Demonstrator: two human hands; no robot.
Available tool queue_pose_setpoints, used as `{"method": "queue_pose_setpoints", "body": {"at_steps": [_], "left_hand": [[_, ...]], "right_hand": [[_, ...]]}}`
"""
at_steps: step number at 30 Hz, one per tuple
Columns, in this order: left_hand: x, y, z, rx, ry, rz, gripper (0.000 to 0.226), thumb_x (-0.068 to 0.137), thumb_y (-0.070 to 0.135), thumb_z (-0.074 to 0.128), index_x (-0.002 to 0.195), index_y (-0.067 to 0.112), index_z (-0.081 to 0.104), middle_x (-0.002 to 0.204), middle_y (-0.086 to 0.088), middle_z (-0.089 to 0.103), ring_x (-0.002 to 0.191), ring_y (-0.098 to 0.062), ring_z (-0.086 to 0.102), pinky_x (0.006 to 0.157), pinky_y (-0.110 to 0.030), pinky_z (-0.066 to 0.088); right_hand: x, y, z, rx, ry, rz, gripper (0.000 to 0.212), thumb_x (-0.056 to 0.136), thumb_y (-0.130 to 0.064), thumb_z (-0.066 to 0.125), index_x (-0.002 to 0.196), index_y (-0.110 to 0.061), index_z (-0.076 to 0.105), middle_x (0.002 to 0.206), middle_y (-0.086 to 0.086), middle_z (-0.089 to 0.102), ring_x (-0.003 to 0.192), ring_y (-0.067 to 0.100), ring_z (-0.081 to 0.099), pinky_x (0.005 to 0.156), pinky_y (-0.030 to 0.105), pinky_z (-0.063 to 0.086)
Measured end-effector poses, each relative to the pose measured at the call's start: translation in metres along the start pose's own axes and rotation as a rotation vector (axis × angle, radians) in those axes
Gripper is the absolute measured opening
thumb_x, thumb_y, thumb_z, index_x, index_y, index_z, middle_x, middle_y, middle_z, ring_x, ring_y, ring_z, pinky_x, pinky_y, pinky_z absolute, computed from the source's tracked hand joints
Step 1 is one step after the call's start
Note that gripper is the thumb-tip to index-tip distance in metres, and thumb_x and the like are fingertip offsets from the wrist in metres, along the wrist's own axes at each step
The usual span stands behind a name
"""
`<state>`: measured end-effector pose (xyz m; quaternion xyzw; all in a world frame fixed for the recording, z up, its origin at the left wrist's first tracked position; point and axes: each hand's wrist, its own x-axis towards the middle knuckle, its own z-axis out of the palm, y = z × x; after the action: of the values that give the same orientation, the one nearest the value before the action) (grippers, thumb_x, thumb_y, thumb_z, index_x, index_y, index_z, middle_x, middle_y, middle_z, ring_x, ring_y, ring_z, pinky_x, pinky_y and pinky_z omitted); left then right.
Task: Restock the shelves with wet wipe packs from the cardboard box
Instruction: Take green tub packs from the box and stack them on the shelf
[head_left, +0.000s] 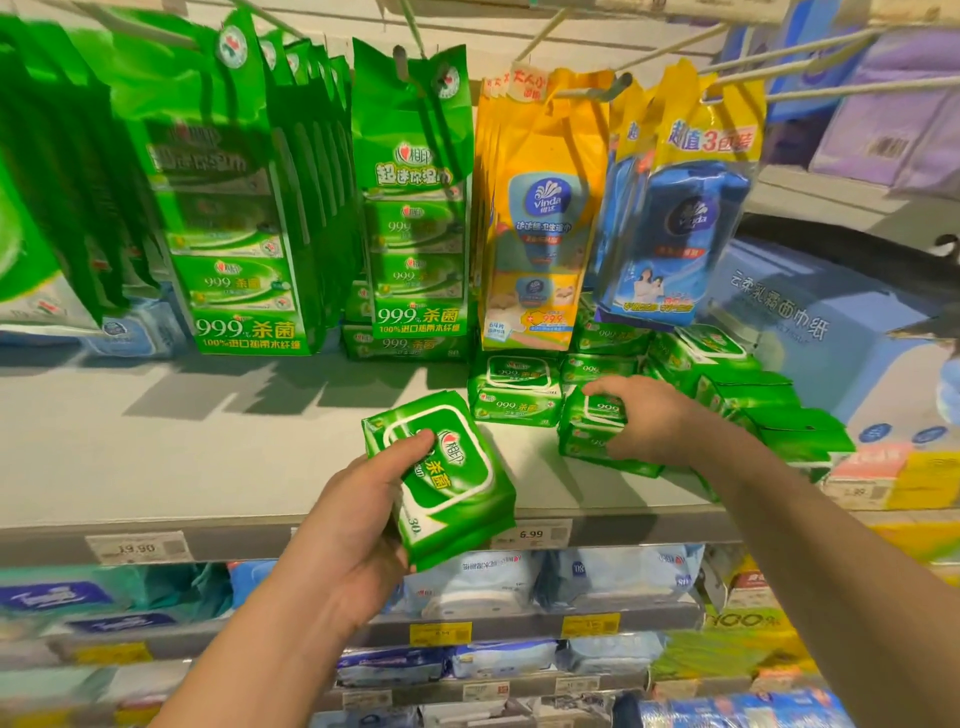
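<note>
My left hand (358, 525) grips a green wet wipe pack (441, 478) with a white-edged lid, held just above the front edge of the grey shelf (208, 452). My right hand (644, 421) reaches further in and grips another green pack (589, 426) that lies on top of a second pack on the shelf. Behind and to the right of it lie several more green packs (514, 389), stacked loosely. The cardboard box is not in view.
Green multipacks (415, 228), yellow packs (540, 208) and blue packs (675, 218) hang on hooks above the shelf. A large blue tissue bundle (810, 332) stands at the right. Price tags (530, 534) line the shelf edge; lower shelves hold blue and white packs.
</note>
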<state>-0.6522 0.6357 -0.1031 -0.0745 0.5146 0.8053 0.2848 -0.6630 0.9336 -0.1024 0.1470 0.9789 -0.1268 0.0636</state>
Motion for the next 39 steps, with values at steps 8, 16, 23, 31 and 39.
{"method": "queue_pose_setpoints", "body": {"at_steps": [8, 16, 23, 31, 39], "left_hand": [[0.009, -0.001, 0.011, -0.044, 0.016, -0.022, 0.027, 0.092, 0.031, 0.061, 0.109, 0.013, 0.072, 0.100, -0.014, 0.076, 0.090, -0.033, 0.074, 0.081, -0.055, 0.057], [0.012, -0.001, 0.021, -0.030, 0.025, -0.035, 0.023, 0.091, 0.030, 0.064, 0.105, 0.013, 0.072, 0.098, -0.014, 0.077, 0.086, -0.034, 0.074, 0.079, -0.059, 0.056], [0.015, -0.004, 0.030, -0.045, 0.026, -0.051, 0.019, 0.091, 0.029, 0.063, 0.097, 0.013, 0.072, 0.093, -0.015, 0.077, 0.073, -0.032, 0.075, 0.061, -0.055, 0.059], [0.037, -0.012, 0.044, -0.060, 0.008, -0.061, 0.029, 0.091, 0.032, 0.064, 0.112, 0.011, 0.069, 0.100, -0.015, 0.076, 0.084, -0.035, 0.075, 0.073, -0.057, 0.057], [0.061, -0.030, 0.083, -0.027, -0.021, -0.017, 0.030, 0.091, 0.036, 0.066, 0.103, 0.010, 0.070, 0.082, -0.011, 0.077, 0.071, -0.029, 0.074, 0.067, -0.049, 0.060]], "right_hand": [[0.018, 0.013, 0.009, -0.220, 0.122, -0.019, 0.080, 0.094, -0.007, 0.064, 0.157, -0.042, 0.031, 0.154, 0.001, 0.042, 0.137, 0.030, 0.035, 0.111, 0.040, 0.035], [0.038, 0.026, 0.027, -0.073, 0.262, -0.044, 0.084, 0.085, 0.013, 0.046, 0.156, -0.032, 0.039, 0.161, 0.002, 0.039, 0.149, 0.031, 0.027, 0.119, 0.043, 0.034], [0.029, 0.015, 0.029, -0.018, 0.351, -0.019, 0.058, 0.098, -0.025, 0.056, 0.154, -0.023, 0.043, 0.159, 0.004, 0.042, 0.150, 0.028, 0.027, 0.122, 0.041, 0.024], [-0.073, -0.049, 0.014, 0.679, 0.208, -0.218, 0.028, 0.090, -0.060, 0.063, 0.108, -0.038, 0.065, 0.091, -0.013, 0.070, 0.082, 0.001, 0.065, 0.076, 0.025, 0.050], [-0.084, -0.044, 0.004, 0.418, 0.198, -0.271, 0.058, 0.080, -0.041, 0.081, 0.130, -0.045, 0.051, 0.113, -0.016, 0.048, 0.104, -0.007, 0.047, 0.077, 0.004, 0.033]]}}
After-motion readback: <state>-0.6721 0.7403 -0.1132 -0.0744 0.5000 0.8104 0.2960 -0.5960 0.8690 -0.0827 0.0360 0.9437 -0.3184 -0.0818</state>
